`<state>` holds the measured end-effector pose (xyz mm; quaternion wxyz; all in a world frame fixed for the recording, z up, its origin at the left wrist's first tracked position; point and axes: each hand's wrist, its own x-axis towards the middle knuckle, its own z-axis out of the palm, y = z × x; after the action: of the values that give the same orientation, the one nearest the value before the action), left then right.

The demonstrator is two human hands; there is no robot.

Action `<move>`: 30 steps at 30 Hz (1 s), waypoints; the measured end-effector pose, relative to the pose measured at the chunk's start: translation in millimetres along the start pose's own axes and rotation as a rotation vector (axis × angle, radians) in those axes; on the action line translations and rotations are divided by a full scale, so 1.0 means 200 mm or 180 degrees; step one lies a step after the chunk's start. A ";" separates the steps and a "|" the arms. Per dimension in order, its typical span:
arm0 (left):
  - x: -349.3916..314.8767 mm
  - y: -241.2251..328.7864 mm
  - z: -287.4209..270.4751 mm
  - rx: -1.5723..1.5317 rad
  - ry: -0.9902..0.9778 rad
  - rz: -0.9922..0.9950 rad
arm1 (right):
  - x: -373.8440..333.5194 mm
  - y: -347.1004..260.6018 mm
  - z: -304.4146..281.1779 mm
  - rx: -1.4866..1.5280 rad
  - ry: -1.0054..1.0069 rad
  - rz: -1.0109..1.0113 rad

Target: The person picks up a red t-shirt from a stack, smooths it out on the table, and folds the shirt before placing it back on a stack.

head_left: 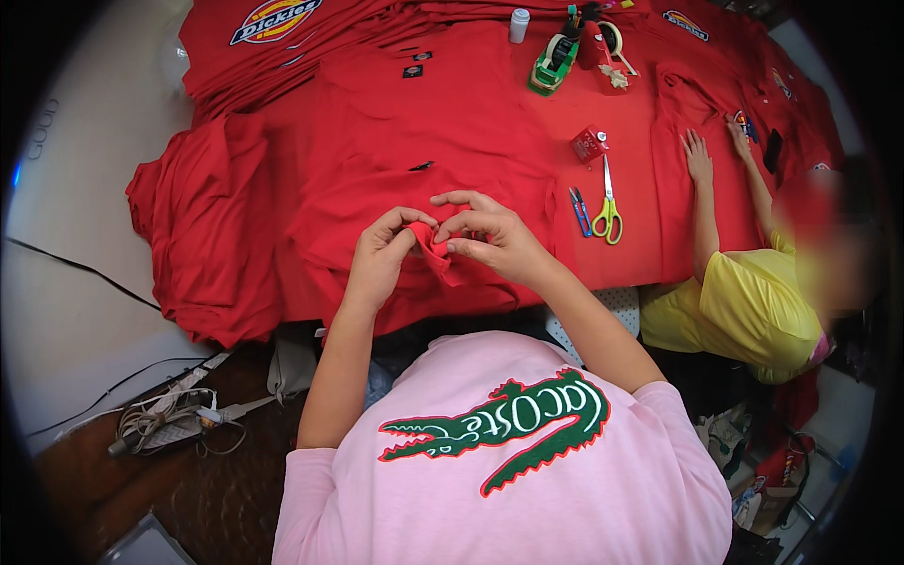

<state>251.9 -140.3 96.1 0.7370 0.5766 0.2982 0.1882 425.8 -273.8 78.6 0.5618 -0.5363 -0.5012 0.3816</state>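
Observation:
A red T-shirt (367,202) lies bunched on the table in front of me. My left hand (384,247) pinches a raised fold of its cloth between thumb and forefinger. Close beside it, my right hand (490,235) has its thumb and fingers on the same fold, with the other fingers curved above. The lifted edge stands up between both hands, and the rest of the shirt hangs toward the table's near edge. To the right of my right hand lie blue thread snips (579,212) and yellow-handled scissors (608,202).
More red shirts are spread at the back (424,104) and heaped at the left (212,217). A small red box (589,145), a green tape dispenser (554,64) and a white bottle (519,25) stand on the table. At right, a person in yellow (753,301) rests both hands on a red shirt (673,132).

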 end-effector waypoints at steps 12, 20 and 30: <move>-0.06 -0.09 -0.22 -0.0795 0.0316 -0.0335 | -0.09 0.11 -0.18 0.1443 0.0783 0.0855; -0.06 -0.08 -0.26 -0.0407 -0.0046 -0.0301 | -0.11 0.10 -0.20 0.1440 0.0821 0.1047; -0.08 -0.26 -0.12 0.2493 -0.0757 0.0303 | -0.43 0.51 -0.59 -0.3502 0.1803 0.1143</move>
<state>220.6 -147.3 45.5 0.4816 0.8444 0.2330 0.0263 533.6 -369.8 -26.9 0.2426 -0.9015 -0.3583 0.0004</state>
